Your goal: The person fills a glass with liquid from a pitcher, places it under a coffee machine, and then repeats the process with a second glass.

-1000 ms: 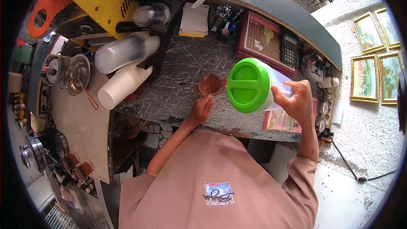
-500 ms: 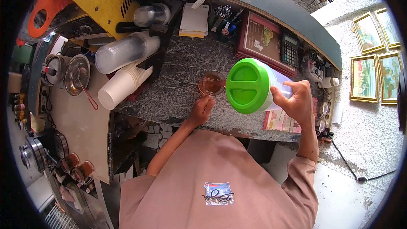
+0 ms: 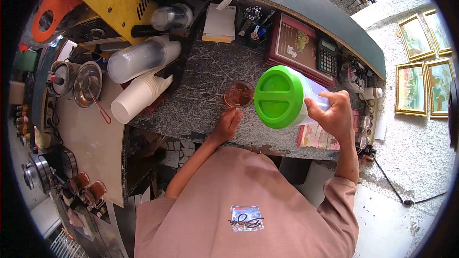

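On the dark, scratched counter point(image 3: 205, 67), white papers point(image 3: 220, 21) lie near a holder of pens point(image 3: 256, 33), and a black calculator point(image 3: 327, 57) sits at the right end of maroon menus point(image 3: 299, 38). To the left, a stack of clear plastic cups point(image 3: 141, 59) lies beside nested white paper cups point(image 3: 138, 98), both tilted. Farther left is a metal strainer point(image 3: 87, 83) with a red handle. Four gold-framed pictures point(image 3: 411, 88) appear against the speckled surface point(image 3: 406, 162) at the right.

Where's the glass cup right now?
In the head view, the glass cup is on the dark scratched counter, just beyond the left hand and immediately left of the pitcher's green lid.
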### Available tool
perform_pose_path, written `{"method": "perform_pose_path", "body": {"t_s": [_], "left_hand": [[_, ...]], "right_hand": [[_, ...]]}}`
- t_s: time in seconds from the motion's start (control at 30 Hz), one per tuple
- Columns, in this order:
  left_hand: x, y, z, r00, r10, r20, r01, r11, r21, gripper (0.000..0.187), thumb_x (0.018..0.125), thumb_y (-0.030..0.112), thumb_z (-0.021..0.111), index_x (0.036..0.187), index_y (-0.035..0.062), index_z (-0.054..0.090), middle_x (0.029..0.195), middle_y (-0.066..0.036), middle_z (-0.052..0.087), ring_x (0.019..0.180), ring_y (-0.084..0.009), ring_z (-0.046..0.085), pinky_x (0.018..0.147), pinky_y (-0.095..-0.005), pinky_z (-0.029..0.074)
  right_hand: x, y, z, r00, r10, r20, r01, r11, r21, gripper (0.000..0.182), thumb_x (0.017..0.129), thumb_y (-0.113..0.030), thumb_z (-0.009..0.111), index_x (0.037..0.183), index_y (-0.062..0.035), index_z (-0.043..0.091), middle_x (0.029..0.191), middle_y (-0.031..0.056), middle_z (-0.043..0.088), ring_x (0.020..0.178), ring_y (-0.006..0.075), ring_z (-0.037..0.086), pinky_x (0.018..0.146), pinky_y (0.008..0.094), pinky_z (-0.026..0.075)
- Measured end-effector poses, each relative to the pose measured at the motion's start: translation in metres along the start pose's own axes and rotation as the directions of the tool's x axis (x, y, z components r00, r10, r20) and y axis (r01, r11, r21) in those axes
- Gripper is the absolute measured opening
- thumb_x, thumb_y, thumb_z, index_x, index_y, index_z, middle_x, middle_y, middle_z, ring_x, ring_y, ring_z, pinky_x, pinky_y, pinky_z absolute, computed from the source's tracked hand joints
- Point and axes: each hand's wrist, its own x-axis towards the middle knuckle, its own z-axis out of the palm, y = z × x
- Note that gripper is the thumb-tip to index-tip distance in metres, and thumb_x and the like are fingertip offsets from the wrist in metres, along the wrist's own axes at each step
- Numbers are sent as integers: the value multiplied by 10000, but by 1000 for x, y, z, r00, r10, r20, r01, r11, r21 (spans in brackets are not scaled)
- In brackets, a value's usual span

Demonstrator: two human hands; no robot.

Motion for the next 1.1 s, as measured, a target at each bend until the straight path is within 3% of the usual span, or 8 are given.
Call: {"method": "perform_pose_path", "body": {"t_s": [0.13,0.37,0.53,0.77,0.87,0.97,1.03,1.1], "left_hand": [[0,2,0,999,-31,10,31,999,-12,274,1056,157,484,847,-19,500,736,-144,461,659,-301,489,628,-412,405],[0,1,0,1000,0,-3,0,1000,-24,275,1052,154,487,843,-23,505,752,-139,478,684,-306,509,639,-412,414],[-1,-3,2,1000,-3,-20,2,1000,-14,269,1051,153,489,846,-21,507,757,-139,487,688,-305,514,646,-416,416],[0,4,-2,999,-41,21,41,999,15,259,1057,156,477,860,-9,511,752,-125,470,679,-274,492,647,-399,415],[0,3,0,1000,-31,4,31,999,16,268,1061,164,472,854,-3,507,743,-119,464,675,-261,483,644,-394,412],[-2,-1,-1,1000,-27,7,27,1000,13,275,1064,176,471,857,0,511,733,-118,463,671,-260,484,643,-391,411],[-2,-3,-1,1000,-18,14,18,1000,0,277,1065,182,470,861,0,514,728,-117,462,667,-261,485,642,-389,412],[-2,-3,-2,999,-30,18,30,999,13,273,1064,186,472,871,1,525,728,-113,468,656,-255,489,633,-383,412]], "right_hand": [[-2,-3,-3,950,278,145,-285,958,31,417,724,-342,834,867,42,757,707,219,646,714,319,579,700,413,449],[-8,5,7,950,282,134,-292,954,65,361,755,-319,801,852,27,762,688,205,654,700,310,581,729,411,447],[-15,34,26,988,150,37,-154,951,269,340,834,-275,725,737,52,725,514,142,604,436,164,600,464,329,440],[-57,89,65,960,278,-38,-220,832,509,324,870,-227,675,676,33,689,508,21,552,504,61,513,481,287,380],[-81,96,88,793,556,-250,-45,462,886,265,900,-219,633,742,-8,664,643,19,617,530,59,507,454,264,336],[-135,165,105,891,394,-225,177,155,972,255,953,-300,577,910,-49,592,867,66,638,740,112,630,632,234,515],[-123,132,105,662,685,-303,136,287,948,334,948,-344,561,1001,-28,655,921,83,667,845,169,660,774,290,537],[-105,97,88,275,891,-362,272,290,918,273,945,-315,570,888,-51,608,775,-26,586,638,56,519,547,191,373]]}}
